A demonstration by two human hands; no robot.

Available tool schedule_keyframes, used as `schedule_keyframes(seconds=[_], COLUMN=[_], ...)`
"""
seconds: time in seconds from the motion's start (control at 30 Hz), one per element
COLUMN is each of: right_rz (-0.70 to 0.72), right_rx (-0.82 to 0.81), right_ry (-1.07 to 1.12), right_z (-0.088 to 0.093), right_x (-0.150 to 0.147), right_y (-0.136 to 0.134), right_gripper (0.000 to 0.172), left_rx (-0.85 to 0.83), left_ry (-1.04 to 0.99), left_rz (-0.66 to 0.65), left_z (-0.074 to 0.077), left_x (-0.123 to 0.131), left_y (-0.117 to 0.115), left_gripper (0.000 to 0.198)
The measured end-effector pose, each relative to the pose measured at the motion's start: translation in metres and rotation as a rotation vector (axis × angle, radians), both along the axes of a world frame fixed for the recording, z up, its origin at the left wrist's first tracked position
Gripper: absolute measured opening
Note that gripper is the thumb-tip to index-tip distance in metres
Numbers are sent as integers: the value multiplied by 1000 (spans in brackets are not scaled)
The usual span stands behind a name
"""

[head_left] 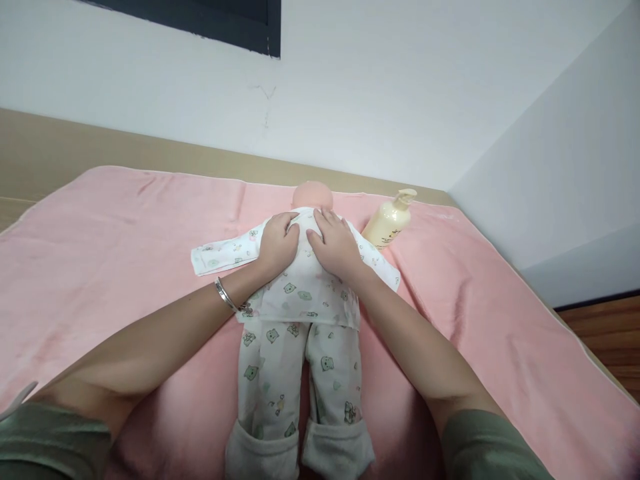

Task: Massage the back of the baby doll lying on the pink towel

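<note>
A baby doll lies on the pink blanket, its bald head pointing away from me. It wears a white top and trousers printed with small green animals. My left hand rests flat on the left side of the doll's upper torso, fingers stretched out and slightly spread. My right hand lies flat on the right side, fingers extended, thumb toward the middle. Both hands press on the fabric and hold nothing. A silver bracelet circles my left wrist.
A cream pump bottle lies tilted on the blanket just right of the doll's shoulder. A wooden headboard and white wall run behind. The bed's right edge drops to a wooden floor.
</note>
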State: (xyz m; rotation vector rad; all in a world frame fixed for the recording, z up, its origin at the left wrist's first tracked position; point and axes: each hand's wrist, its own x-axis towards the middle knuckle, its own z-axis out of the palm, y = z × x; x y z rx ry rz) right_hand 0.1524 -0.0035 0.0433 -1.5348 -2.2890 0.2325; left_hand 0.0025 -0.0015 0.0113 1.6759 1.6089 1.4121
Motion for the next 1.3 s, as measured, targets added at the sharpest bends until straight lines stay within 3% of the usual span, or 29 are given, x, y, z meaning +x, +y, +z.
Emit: schedule_keyframes(seconds=[0.1, 0.2, 0.33, 0.5, 0.67, 0.8, 0.93, 1.1, 1.23, 1.3], right_rz=[-110, 30, 213, 100, -26, 117, 189, 14, -25, -29], right_rx=[106, 194, 85, -11, 100, 193, 99, -22, -11, 2], right_ry=[-80, -128, -101, -1, -61, -114, -64, 37, -11, -53], right_z=[-6, -9, -2, 4, -5, -10, -4, 1, 2, 4], right_x=[-13, -23, -14, 6, -8, -20, -13, 3, 3, 1], right_y=[-31, -52, -28, 14, -13, -35, -18, 11, 13, 10], right_gripper=[65, 60, 57, 63, 61, 56, 55, 68, 65, 64], left_rx=[-11, -20, -1, -10, -18, -20, -49, -116, -183, -139], left_ry=[-13, -35, -40, 9, 36, 99, 249, 517, 709, 807], left_rz=[5, 1, -6, 12, 45, 50, -12, -92, -53, -42], left_z=[0, 0, 1, 2, 1, -2, 1, 19, 33, 34], left_x=[0, 0, -1, 0, 0, 1, -4, -8, -1, 5], left_y=[-1, -2, -2, -2, -1, 1, 5, 2, -12, -21], left_gripper=[40, 37, 38, 38, 43, 50, 50, 46, 43, 41])
